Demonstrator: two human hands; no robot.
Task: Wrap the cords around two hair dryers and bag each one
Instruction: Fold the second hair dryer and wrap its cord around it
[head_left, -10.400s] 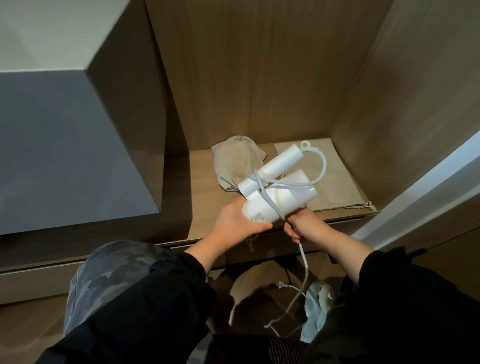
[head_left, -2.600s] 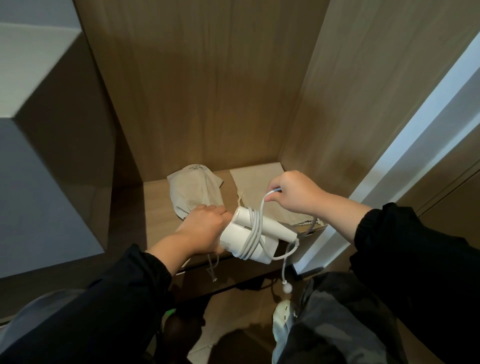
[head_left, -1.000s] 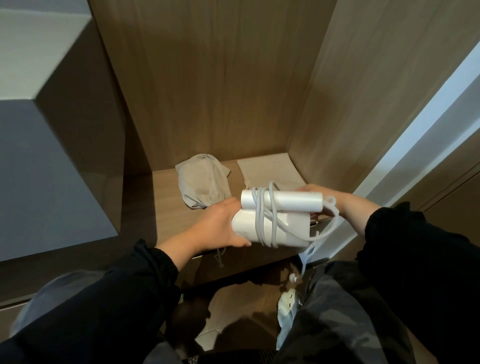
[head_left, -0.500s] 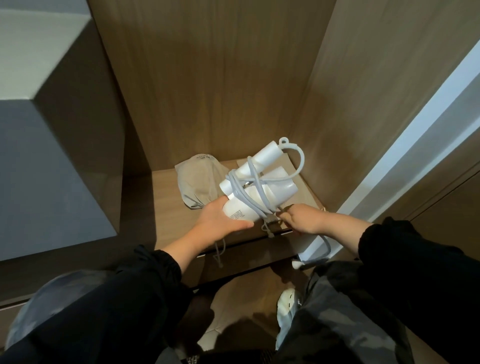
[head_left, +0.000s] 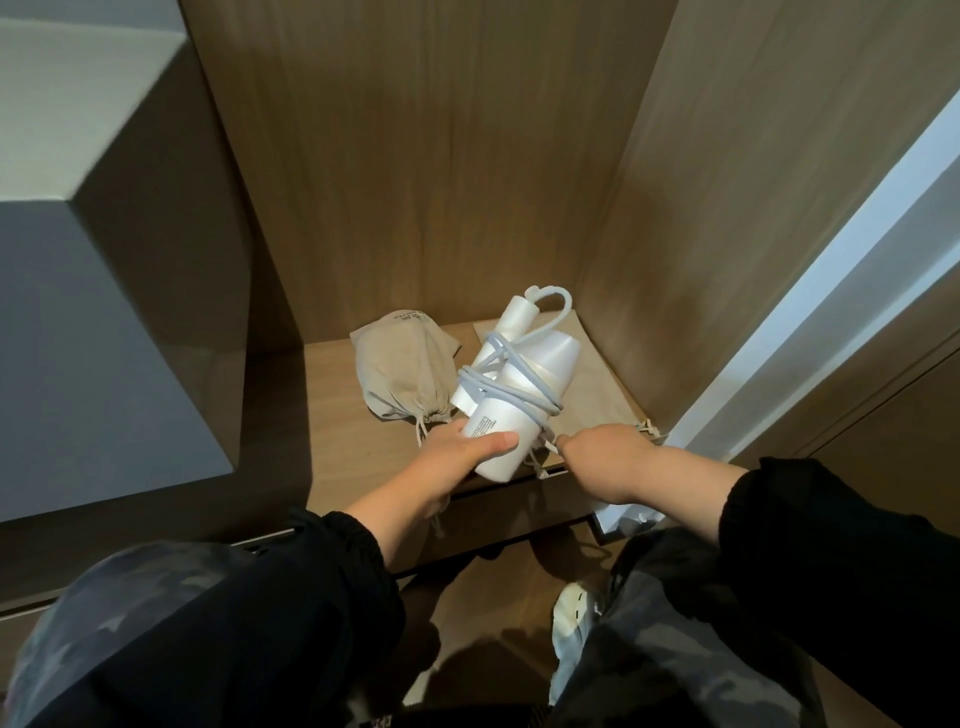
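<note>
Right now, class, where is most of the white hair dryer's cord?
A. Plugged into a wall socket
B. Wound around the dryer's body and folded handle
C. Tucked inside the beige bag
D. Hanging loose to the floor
B: the cord loops several times around the hair dryer, which the left hand holds.

one white hair dryer (head_left: 545, 361), with one cord (head_left: 543, 405) wound round it. two beige drawstring bags: a bulging bag (head_left: 402, 371) at the far left and a flat bag (head_left: 597, 384) at the right. two hands, left hand (head_left: 457, 457) and right hand (head_left: 608, 457). two black sleeves (head_left: 311, 597). one wooden shelf (head_left: 337, 431). one white shoe (head_left: 574, 616), near
</note>
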